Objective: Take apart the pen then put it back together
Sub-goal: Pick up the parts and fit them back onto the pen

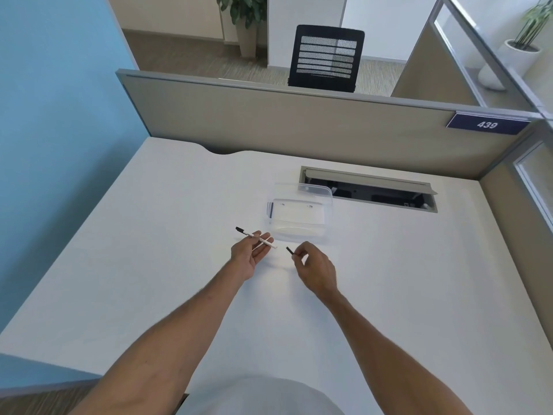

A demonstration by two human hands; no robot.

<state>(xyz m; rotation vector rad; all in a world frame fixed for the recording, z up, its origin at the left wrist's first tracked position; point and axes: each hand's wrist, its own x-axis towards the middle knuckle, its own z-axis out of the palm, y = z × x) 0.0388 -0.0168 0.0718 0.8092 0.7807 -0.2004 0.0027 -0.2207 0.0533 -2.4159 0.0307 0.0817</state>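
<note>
Head view, left hand: the left hand point(250, 255) lies palm up and half open, its fingers curled loosely around the pen body point(258, 238), thumb on top.
Head view, right hand: the right hand point(314, 269) is pinched shut on a small black piece point(289, 250), likely the cap or a tip part; which one is too small to tell.
Where the pen is: just above the worktop point(149, 250), between the two hands and slightly toward the left one; a clear plastic tray point(299, 215) sits just beyond both hands.
Step in hand, as I judge it: the black piece is off the body, so the pen is apart, at either separation or rejoining.
Doing it well: firm up the loose left grip, line the black piece up with the body's own axis, then push straight, not at an angle.
Long axis: runs from far-left to near-right.
Which way it points: the black end away to the left, the white open end toward the right hand, with a small gap between.
</note>
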